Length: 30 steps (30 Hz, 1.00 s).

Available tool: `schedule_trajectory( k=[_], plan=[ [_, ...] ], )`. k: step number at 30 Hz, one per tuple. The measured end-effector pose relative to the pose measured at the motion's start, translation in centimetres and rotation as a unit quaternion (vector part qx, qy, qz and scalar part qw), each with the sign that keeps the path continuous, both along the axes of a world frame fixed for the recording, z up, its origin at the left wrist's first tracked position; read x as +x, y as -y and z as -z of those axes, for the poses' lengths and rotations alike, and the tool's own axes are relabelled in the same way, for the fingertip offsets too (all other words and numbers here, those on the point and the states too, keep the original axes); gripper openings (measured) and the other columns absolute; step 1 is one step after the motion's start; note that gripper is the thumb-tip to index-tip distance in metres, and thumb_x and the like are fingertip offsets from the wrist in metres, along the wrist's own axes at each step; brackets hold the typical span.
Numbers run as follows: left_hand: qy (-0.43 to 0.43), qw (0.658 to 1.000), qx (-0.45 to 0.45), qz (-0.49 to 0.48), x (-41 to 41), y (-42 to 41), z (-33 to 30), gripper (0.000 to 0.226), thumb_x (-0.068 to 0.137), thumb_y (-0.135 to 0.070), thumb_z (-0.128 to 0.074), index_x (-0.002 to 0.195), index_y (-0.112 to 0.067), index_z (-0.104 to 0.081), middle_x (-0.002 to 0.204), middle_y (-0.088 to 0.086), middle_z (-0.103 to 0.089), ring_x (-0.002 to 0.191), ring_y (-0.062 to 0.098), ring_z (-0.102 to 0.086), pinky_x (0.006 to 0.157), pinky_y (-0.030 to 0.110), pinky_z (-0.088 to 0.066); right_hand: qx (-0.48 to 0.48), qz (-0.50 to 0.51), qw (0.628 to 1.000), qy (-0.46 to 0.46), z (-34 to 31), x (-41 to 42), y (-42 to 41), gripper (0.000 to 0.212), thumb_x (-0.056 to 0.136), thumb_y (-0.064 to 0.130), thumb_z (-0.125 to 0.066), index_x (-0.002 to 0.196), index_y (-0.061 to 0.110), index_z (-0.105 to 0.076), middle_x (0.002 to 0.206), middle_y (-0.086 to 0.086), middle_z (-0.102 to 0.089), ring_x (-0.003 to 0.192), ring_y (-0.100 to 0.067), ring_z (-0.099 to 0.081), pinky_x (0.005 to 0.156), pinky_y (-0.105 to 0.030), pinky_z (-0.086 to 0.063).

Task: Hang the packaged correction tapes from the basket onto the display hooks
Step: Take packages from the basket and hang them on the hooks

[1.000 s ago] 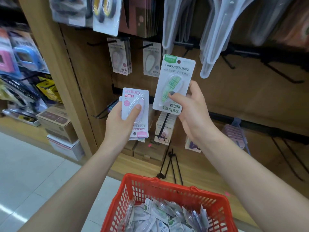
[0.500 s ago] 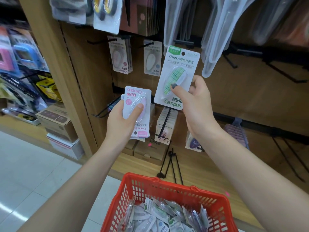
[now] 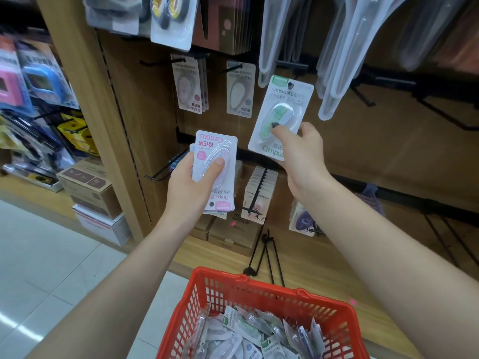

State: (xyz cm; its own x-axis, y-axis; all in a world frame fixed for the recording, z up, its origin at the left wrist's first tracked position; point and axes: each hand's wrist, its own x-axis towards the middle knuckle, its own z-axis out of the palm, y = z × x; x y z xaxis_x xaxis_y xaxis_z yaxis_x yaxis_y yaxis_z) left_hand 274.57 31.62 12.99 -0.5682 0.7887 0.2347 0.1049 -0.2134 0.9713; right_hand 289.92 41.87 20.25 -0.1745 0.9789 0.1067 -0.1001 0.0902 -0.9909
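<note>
Right hand (image 3: 300, 151) pinching green correction tape pkg (image 3: 281, 117), now lifted higher twd the hooks. Left hand (image 3: 193, 185) still grips pink pkgs (image 3: 216, 151), upside down

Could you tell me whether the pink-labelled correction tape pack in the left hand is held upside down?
Yes, the pink-labelled correction tape pack in the left hand shows its Campus lettering inverted, with its hang hole at the bottom.

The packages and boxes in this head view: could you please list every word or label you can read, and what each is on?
"Campus": green-labelled pack in the right hand, top and bottom.
"Campus", upside down: pink pack in the left hand.
"Campus": two hung packs on the upper hooks.
"SIGN": brown box on the shelf; the word above is unclear.
Chinese characters and small print elsewhere: too blurred to read.
</note>
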Motion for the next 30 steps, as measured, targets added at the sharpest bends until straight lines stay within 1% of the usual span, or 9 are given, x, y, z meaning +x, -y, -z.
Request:
schedule_trajectory(
  k=[3,6,8,13,17,21,24,27,30],
  plan=[
    [0.006,1.000,-0.005,0.004,0.1,-0.1,-0.1,0.012,0.099,-0.043,-0.068,0.109,-0.045,-0.061,0.101,-0.031,-0.072,0.092,-0.003,-0.074,0.056,0.013,-0.054,-0.038,0.021,0.999,-0.027,0.1,-1.5,-3.0,0.011,0.099,0.016,-0.067,0.108,0.021,-0.063,0.114,-0.003,-0.075,0.104,-0.021,-0.074,0.097,-0.042,-0.061],
    [0.007,1.000,-0.007,0.012,0.3,-0.2,0.1,0.011,0.099,-0.041,-0.068,0.107,-0.044,-0.062,0.100,-0.031,-0.072,0.091,-0.003,-0.074,0.057,0.013,-0.054,-0.073,0.057,0.994,-0.055,0.0,-2.7,-6.1,0.015,0.100,0.017,-0.068,0.113,0.020,-0.062,0.118,-0.005,-0.073,0.101,-0.020,-0.073,0.085,-0.032,-0.064],
    [0.011,1.000,-0.007,0.018,0.4,-0.4,0.2,0.013,0.099,-0.041,-0.068,0.111,-0.041,-0.062,0.100,-0.030,-0.072,0.092,-0.003,-0.074,0.056,0.013,-0.053,-0.092,0.060,0.991,-0.075,0.1,-3.1,-7.9,0.025,0.100,0.019,-0.068,0.124,0.017,-0.060,0.120,-0.005,-0.071,0.101,-0.020,-0.072,0.087,-0.032,-0.063],
    [0.020,1.000,0.000,0.014,0.4,-0.7,0.1,0.031,0.097,-0.043,-0.069,0.124,-0.030,-0.063,0.101,-0.021,-0.074,0.091,0.000,-0.075,0.057,0.014,-0.055,-0.138,0.089,0.983,-0.079,0.1,-3.1,-10.9,0.032,0.097,0.024,-0.074,0.125,0.015,-0.059,0.122,-0.006,-0.068,0.098,-0.019,-0.069,0.092,-0.034,-0.062],
    [0.029,0.999,0.004,0.020,0.3,-0.6,0.2,0.028,0.097,-0.041,-0.069,0.122,-0.029,-0.064,0.099,-0.021,-0.074,0.091,0.001,-0.075,0.057,0.014,-0.055,-0.188,0.086,0.972,-0.107,0.6,-3.2,-11.4,0.043,0.091,0.028,-0.080,0.120,0.018,-0.051,0.116,-0.005,-0.063,0.093,-0.019,-0.065,0.099,-0.034,-0.059],
    [0.029,0.999,-0.003,0.021,0.0,-0.6,0.0,0.018,0.098,-0.043,-0.068,0.114,-0.037,-0.062,0.095,-0.030,-0.071,0.088,-0.004,-0.074,0.056,0.012,-0.054,-0.216,0.068,0.972,-0.062,2.4,-2.8,-9.6,0.060,0.091,0.037,-0.077,0.142,0.020,-0.050,0.125,-0.004,-0.055,0.101,-0.021,-0.063,0.100,-0.035,-0.058],
    [0.026,1.000,-0.004,0.014,-0.2,-0.6,0.0,0.017,0.098,-0.043,-0.068,0.114,-0.038,-0.062,0.097,-0.029,-0.072,0.089,-0.002,-0.074,0.057,0.014,-0.055,-0.204,0.022,0.978,-0.032,3.5,-2.8,-5.9,0.043,0.095,0.035,-0.072,0.128,0.013,-0.055,0.113,-0.011,-0.068,0.095,-0.022,-0.071,0.088,-0.034,-0.062],
    [0.013,1.000,-0.001,0.001,-0.1,-0.4,0.0,0.012,0.100,-0.041,-0.067,0.111,-0.038,-0.063,0.100,-0.024,-0.073,0.089,0.003,-0.075,0.060,0.017,-0.057,-0.165,-0.087,0.982,-0.026,3.8,-2.9,-1.6,0.034,0.099,0.037,-0.066,0.115,0.007,-0.066,0.098,-0.010,-0.074,0.086,-0.022,-0.074,0.075,-0.031,-0.060],
    [-0.011,1.000,0.004,-0.003,-0.4,-0.2,-0.1,0.009,0.100,-0.039,-0.068,0.107,-0.038,-0.064,0.100,-0.018,-0.073,0.089,0.006,-0.075,0.063,0.020,-0.060,-0.097,-0.192,0.976,0.045,3.6,-3.1,1.7,0.037,0.100,0.039,-0.065,0.118,0.008,-0.068,0.100,-0.009,-0.079,0.089,-0.023,-0.078,0.082,-0.038,-0.062]
  ],
)
